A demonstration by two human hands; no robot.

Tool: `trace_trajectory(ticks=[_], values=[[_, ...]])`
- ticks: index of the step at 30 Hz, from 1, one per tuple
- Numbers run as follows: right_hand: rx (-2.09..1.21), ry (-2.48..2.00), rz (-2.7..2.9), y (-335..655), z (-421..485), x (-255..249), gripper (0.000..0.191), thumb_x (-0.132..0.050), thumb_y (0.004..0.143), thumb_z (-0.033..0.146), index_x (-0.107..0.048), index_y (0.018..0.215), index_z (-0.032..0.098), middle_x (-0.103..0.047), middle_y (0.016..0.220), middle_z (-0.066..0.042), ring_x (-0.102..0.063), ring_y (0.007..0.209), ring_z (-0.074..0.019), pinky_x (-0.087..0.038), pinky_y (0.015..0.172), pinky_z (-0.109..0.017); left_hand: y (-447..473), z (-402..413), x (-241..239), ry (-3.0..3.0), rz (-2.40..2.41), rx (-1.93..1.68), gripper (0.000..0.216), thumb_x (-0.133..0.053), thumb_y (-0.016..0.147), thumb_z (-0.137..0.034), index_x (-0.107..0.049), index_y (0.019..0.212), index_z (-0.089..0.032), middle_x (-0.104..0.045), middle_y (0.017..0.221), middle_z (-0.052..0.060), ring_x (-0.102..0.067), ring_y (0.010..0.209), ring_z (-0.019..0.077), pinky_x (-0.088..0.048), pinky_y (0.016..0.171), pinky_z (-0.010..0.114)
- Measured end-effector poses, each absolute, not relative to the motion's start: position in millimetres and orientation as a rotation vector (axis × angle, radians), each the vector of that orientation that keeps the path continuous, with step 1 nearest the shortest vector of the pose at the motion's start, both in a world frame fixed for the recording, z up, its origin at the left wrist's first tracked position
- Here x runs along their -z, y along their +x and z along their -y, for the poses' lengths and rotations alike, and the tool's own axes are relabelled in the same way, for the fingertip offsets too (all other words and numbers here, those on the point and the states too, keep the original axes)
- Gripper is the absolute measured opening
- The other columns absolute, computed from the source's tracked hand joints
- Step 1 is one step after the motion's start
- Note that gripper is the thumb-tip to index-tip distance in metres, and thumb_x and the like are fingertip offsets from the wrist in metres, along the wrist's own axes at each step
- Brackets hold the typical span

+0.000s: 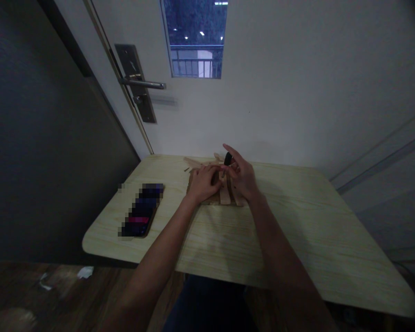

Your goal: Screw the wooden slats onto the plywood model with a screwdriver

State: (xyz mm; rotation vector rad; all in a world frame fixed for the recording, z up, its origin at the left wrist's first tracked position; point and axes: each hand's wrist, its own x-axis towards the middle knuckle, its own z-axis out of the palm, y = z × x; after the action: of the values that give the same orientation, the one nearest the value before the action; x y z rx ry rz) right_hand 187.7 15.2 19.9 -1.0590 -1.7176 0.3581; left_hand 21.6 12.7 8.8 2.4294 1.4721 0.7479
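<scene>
Near the far edge of the table, my left hand point(204, 183) lies over a brown wooden piece point(212, 200). Its fingers are spread on the wood, and the thumb is apart from the index finger. My right hand point(242, 177) is closed around a small tool with a black handle point(228, 159), with one finger raised. The tool's thin lower end points down to a pale wooden strip point(225, 196) lying across the brown piece. My right hand partly covers another strip. What the tool's tip touches is too small to tell.
A phone point(141, 212) lies on the table point(297, 240) to the left. Thin wood scraps point(192, 162) lie behind my hands. Beyond the table's far edge stands a white door point(279, 83) with a metal handle point(143, 84). Scraps of paper point(85, 272) are on the floor.
</scene>
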Motion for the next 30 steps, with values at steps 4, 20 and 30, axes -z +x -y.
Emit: trace_trajectory(ticks=[4,20,30], values=[[-0.286,-0.987,1.751,187.1,-12.4,-26.0,0.040,-0.041,0.102,0.044,-0.063,0.134,0.031,-0.071,0.128,-0.005,-0.067,0.112,-0.0222,-0.053,0.101,-0.044,20.9,-13.2,-9.3,2.429,-1.457,-0.750,0.046,-0.058,0.085,-0.030,-0.062,0.130,-0.022,-0.062,0.142,0.009,-0.053,0.132,0.0325,-0.041,0.106,0.053],[-0.313,-0.989,1.487,179.8,-15.6,-29.3,0.025,-0.071,0.082,0.032,-0.070,0.107,0.026,-0.068,0.079,0.003,-0.046,0.052,-0.0085,-0.041,0.050,-0.022,19.8,-14.4,-7.9,2.437,-1.434,-0.763,0.048,-0.058,0.085,-0.029,-0.060,0.133,-0.022,-0.060,0.144,0.008,-0.052,0.134,0.0309,-0.038,0.109,0.050],[-0.393,-0.948,1.664,184.1,-10.3,-29.2,0.033,-0.051,0.098,0.040,-0.066,0.124,0.027,-0.075,0.112,-0.004,-0.068,0.077,-0.0150,-0.056,0.072,-0.030,19.9,-11.9,-10.2,2.416,-1.445,-0.746,0.047,-0.059,0.086,-0.029,-0.061,0.132,-0.021,-0.060,0.143,0.009,-0.052,0.134,0.0322,-0.039,0.107,0.050]])
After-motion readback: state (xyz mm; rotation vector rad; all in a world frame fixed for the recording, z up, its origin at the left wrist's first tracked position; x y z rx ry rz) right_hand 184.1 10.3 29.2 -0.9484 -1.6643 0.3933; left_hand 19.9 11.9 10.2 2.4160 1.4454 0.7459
